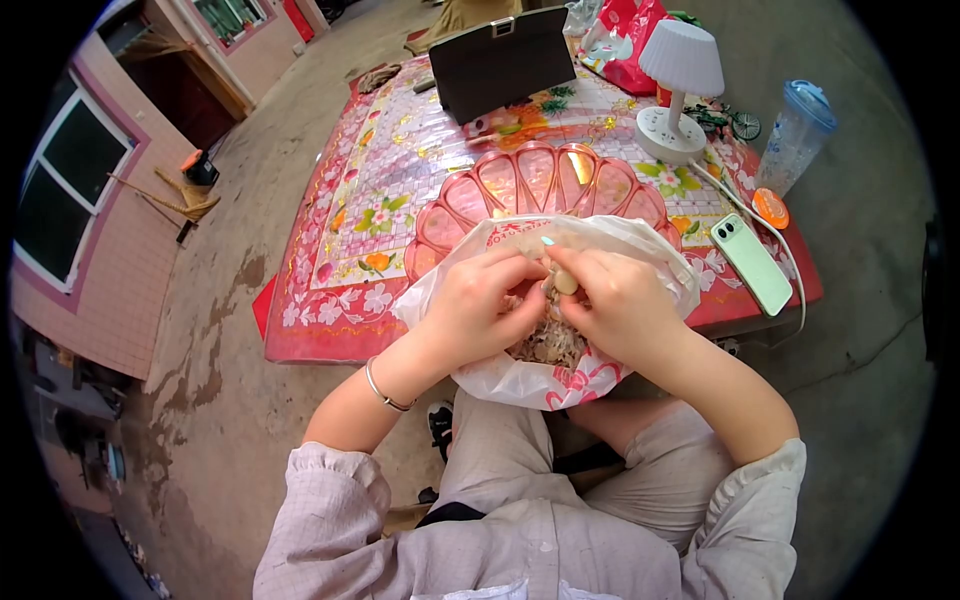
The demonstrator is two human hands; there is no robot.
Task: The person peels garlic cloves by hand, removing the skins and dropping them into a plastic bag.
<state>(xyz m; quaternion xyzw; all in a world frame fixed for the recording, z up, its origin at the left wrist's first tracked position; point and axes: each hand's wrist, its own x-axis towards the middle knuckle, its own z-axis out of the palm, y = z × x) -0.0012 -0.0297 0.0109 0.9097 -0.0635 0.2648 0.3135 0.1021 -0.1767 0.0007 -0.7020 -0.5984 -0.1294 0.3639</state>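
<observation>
Right hand (618, 298) — closed, with a small rounded pale piece (566, 283) gripped between thumb and fingers, over the mouth of a white plastic bag (500, 378) with pink and red print. Left hand (490, 298) — fingers curled, tips drawn in just beside the piece; whether they pinch it or only a shred, one cannot tell. Inside the bag, below the hands: dry papery flakes (550, 347). The bag sits at the near edge of the table, against a scalloped red see-through tray (540, 170), its near side draping over the lap. Handling, as judged: hold the piece steady in the right fingertips, work with the left nails in short, light pulls, and keep both hands low over the opening so that loose bits drop inside; a hard squeeze could bruise the piece or shoot it out. Hidden or unclear: the underside of the piece, covered by fingers; the left fingertips' exact contact; the bag's depth and what lies under the flakes; the tray's near part, behind the bag; most of the print, creased and unreadable.
</observation>
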